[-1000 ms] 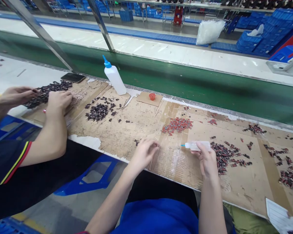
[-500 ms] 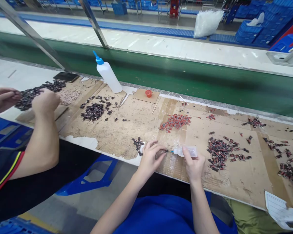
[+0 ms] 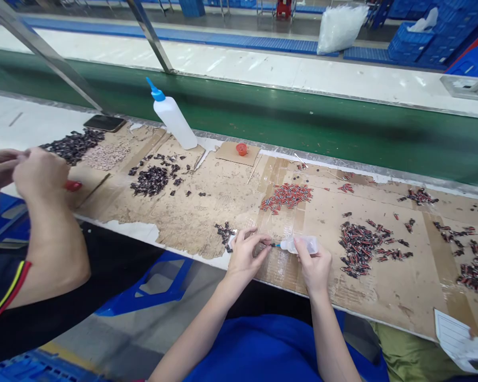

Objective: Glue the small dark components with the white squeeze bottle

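Between the thumb and fingers of my left hand (image 3: 247, 252) is a small dark part (image 3: 273, 245), too small to make out fully. My right hand (image 3: 314, 262) grips a small clear glue bottle (image 3: 302, 245) lying sideways, its thin blue tip pointing left at the dark part. Whether tip and part touch, I cannot tell. Beside my left hand lies a little cluster of dark parts (image 3: 224, 233). Ahead of my hands is a pile of small red parts (image 3: 287, 197). To the right of my right hand spreads a larger heap of red-and-black parts (image 3: 358, 246).
A large white bottle with blue cap (image 3: 176, 122) stands at the back, near a red cup (image 3: 241, 149) on cardboard. On the left, a co-worker's hands (image 3: 35, 172) work near dark parts (image 3: 75, 146) and a phone (image 3: 104, 123). A green belt (image 3: 263, 111) runs behind the table.
The blue tip of my glue bottle has come closer to the dark part in my left hand. The co-worker's right hand has moved left, and a red object shows beside it.
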A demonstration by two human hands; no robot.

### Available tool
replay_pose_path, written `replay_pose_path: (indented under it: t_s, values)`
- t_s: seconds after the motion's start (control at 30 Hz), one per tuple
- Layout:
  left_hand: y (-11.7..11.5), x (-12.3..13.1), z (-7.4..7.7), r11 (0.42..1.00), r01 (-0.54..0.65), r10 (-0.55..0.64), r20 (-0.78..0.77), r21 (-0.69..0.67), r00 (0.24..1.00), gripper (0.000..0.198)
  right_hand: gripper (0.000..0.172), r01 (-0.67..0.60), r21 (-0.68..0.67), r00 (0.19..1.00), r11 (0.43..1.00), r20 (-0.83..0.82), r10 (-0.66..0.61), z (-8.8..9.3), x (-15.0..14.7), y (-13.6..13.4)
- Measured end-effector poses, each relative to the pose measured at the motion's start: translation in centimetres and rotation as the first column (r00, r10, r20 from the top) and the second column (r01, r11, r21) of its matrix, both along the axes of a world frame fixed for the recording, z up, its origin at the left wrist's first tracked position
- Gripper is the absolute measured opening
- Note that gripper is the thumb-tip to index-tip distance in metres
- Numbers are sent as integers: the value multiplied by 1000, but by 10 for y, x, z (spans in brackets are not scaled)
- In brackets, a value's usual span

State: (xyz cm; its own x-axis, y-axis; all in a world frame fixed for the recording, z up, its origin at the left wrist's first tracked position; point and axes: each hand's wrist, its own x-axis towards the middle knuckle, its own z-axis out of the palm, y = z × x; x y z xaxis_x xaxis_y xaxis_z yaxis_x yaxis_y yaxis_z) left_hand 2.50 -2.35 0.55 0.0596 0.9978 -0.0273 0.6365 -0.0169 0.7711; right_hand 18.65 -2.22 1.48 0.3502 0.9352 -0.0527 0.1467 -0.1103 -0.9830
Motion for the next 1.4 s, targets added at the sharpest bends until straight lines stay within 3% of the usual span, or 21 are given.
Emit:
replay_pose_path:
  t_s: [0.27, 0.63, 1.0, 1.1, 1.17, 1.3, 1.33, 1.4]
  values:
    - [0, 3, 6, 998, -27, 26, -28, -48, 999, 18, 33, 84, -7, 996, 996, -42, -84, 0, 2, 0]
    - [0, 1, 0, 1000, -19, 19, -28, -18, 999, 19, 33, 10, -1, 1000, 1000, -1, -10, 0, -2, 2]
    - [0, 1, -2, 1000, -17, 17, -26, -14, 1000, 21, 38, 179, -2, 980, 984, -91, -179, -9, 15, 0]
    - [-1, 1, -4, 999, -13, 15, -39, 35, 999, 22, 45, 228, -6, 973, 974, 44, -227, -5, 28, 0]
    - [-1, 1, -5, 997, -13, 16, -50, 73, 999, 20, 57, 231, -20, 937, 973, 274, -217, 0, 36, 1]
    - [-1, 2, -8, 994, -15, 22, -63, 106, 998, 13, 58, 216, 107, 648, 970, 728, -225, 13, 38, 11]
    - [-1, 2, -9, 994, -12, 18, -59, 111, 998, 13, 52, 167, 167, 592, 972, 771, -234, 16, 35, 16]
    - [0, 2, -10, 993, 3, 1, -37, 115, 999, 14, 37, -34, 215, 557, 976, 815, -160, 19, 23, 30]
